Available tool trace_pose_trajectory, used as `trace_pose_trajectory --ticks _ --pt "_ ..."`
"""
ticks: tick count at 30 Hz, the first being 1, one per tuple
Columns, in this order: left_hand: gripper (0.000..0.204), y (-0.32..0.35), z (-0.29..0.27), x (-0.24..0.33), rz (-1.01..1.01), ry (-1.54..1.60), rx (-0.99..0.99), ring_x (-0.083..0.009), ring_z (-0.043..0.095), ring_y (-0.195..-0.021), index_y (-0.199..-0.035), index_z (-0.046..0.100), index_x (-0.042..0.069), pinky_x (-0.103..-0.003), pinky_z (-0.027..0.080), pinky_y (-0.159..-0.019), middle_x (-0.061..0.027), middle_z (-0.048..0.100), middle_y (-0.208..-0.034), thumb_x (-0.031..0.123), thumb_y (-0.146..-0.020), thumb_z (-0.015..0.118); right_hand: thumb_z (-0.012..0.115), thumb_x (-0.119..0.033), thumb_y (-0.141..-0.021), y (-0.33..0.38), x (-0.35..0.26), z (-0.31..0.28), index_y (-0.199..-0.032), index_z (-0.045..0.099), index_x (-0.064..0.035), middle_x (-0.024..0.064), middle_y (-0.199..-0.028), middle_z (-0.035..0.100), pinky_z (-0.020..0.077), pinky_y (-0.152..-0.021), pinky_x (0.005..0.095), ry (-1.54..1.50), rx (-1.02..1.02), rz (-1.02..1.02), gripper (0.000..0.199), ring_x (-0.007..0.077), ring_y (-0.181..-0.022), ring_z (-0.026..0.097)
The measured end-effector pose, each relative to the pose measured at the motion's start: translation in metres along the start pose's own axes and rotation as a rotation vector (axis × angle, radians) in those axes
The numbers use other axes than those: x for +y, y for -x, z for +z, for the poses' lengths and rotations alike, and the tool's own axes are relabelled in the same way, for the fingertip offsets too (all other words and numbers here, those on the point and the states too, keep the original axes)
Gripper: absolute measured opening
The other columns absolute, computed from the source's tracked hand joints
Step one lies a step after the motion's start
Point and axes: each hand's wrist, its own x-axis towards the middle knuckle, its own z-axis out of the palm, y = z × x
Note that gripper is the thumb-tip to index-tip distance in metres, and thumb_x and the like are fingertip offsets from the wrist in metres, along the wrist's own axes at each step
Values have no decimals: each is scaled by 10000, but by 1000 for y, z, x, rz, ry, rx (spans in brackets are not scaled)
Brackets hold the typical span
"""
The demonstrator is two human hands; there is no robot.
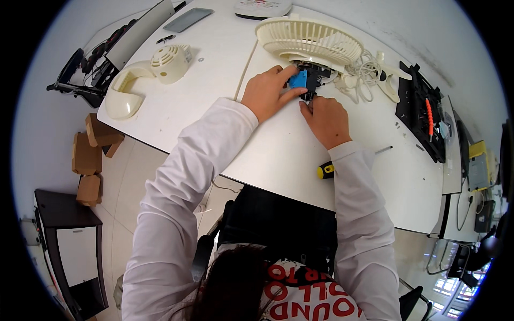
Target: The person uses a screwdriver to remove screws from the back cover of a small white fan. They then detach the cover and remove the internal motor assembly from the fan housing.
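Observation:
My left hand (266, 92) pinches a small blue part (299, 80) between thumb and fingers. It sits against a black fan motor unit (315, 76) under the cream fan grille (308, 41). My right hand (326, 119) lies just below, its fingertips gripping the lower end of the black unit. White wires (363, 75) trail from the unit to the right. Both sleeves are white.
A yellow-and-black screwdriver (326, 170) lies under my right forearm. A cream fan base and motor cover (140, 77) sit at the left of the white table (214, 101). A black tray with an orange tool (425, 115) is at the right. Cardboard boxes (88, 155) stand on the floor.

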Motion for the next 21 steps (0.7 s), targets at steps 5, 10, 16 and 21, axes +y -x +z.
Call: trace_pose_trajectory --ticks 5,10,16,21 --pt "434 -4 1 -3 -48 145 -10 -229 568 -625 -1033 552 49 -326 462 -598 -132 607 -836 357 -760 688 586 -333 -813 -1 1 1 -704 641 -41 132 -665 626 510 -587 377 -1 4 -1 317 289 -620 629" --pt "445 -3 7 -7 -108 279 34 -165 541 -594 -1008 574 53 -286 445 -573 -100 602 -789 334 -708 745 595 -345 -789 -3 2 -2 -698 651 -58 128 -659 629 507 -579 376 -27 -13 30 307 288 -616 628" --pt "480 -4 9 -7 -188 412 29 -107 505 -562 -1025 577 69 -247 422 -546 -42 579 -692 303 -661 787 608 -336 -743 -1 -3 -15 -693 660 -86 96 -625 630 497 -567 362 43 -2 107 260 278 -599 625" --pt "536 -2 4 -9 -209 496 -56 -185 576 -617 -1054 548 74 -300 460 -609 -71 614 -733 328 -641 777 601 -319 -734 3 -6 -22 -712 668 -102 86 -657 653 495 -575 360 -24 36 119 228 267 -611 633"
